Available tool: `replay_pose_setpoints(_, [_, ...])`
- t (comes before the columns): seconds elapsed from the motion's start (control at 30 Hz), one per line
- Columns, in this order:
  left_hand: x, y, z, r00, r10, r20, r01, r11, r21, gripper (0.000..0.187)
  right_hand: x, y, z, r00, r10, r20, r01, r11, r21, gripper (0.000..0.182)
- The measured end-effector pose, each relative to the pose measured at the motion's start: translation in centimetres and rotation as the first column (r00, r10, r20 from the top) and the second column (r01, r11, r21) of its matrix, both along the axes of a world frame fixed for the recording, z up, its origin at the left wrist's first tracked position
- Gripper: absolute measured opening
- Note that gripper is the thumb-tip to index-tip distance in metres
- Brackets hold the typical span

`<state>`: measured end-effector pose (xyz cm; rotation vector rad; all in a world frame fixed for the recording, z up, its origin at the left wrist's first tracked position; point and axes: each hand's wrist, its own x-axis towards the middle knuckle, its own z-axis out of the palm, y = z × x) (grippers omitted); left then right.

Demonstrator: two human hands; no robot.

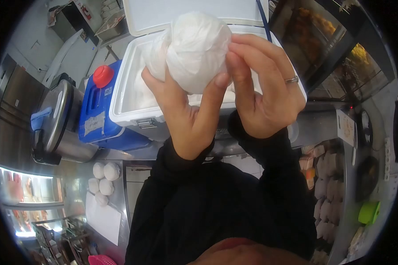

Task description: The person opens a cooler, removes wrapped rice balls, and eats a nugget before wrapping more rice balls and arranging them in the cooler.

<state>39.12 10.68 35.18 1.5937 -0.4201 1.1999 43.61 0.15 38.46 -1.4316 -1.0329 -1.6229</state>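
Note:
A round bundle wrapped in thin white paper (199, 51) is lifted close to the camera, over a white cooler box (119, 104) with its lid up. My left hand (183, 110) grips the bundle from below, thumb in front, with a loose fold of the white wrapping bunched at its left side. The fingertips and thumb of my right hand (267, 81) pinch the right edge of the wrapping. A ring shows on that hand. Inside the cooler, behind my hands, lie more white wrapped pieces, mostly hidden.
Left of the cooler stand a blue jug (102, 104) with a red cap (103, 76) and a large steel cooker (59, 119). Several white wrapped balls (104, 179) sit on the steel counter by a white sheet (102, 218). A glass-fronted cabinet (336, 44) rises at right.

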Motion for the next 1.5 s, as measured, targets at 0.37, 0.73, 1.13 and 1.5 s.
replay_pose_setpoints(0.37, [-0.2,-0.4,0.5,0.976,-0.195,-0.094,0.181,0.974,-0.139,0.041,-1.7,0.0,1.0,0.952,0.19,-0.238,-0.165,0.979,0.124,0.004])
replay_pose_setpoints(0.73, [-1.5,-0.7,0.9,0.826,-0.538,-0.166,0.455,0.811,-0.367,0.043,-2.6,-1.4,2.0,0.964,0.069,-0.258,-0.074,0.997,-0.01,0.004])
replay_pose_setpoints(1.13, [-8.2,-0.7,0.9,0.818,-0.405,-0.408,0.206,0.869,-0.45,0.058,-8.4,-4.5,1.0,0.896,0.397,-0.201,-0.407,0.913,-0.009,0.012])
replay_pose_setpoints(1.5, [-11.2,-1.3,2.2,0.651,-0.651,-0.39,0.25,0.669,-0.7,0.074,-12.5,-0.7,1.1,0.868,0.428,-0.253,-0.324,0.872,0.368,0.021])
